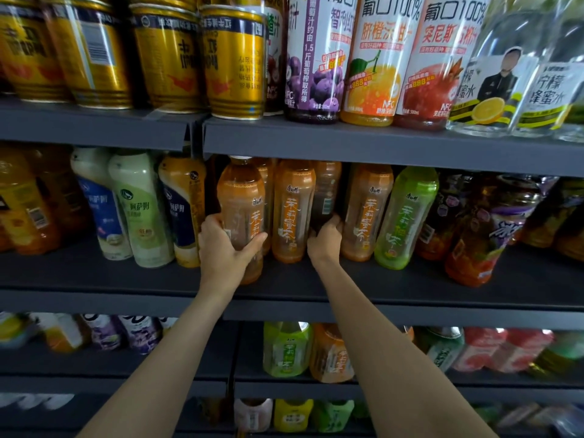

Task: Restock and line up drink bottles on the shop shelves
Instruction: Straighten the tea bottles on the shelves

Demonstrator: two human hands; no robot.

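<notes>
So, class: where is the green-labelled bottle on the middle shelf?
The green-labelled bottle stands right of centre on the middle shelf, beside an orange tea bottle, right of the right hand.

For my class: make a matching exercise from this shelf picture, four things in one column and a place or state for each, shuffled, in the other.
1. gold cans
2. green bottle
3. left hand
4. right hand

A. reaching between two orange bottles
B. top shelf, left
C. gripping an orange bottle
D. middle shelf, right of the orange bottles

Pairs: 1-B, 2-D, 3-C, 4-A
</notes>
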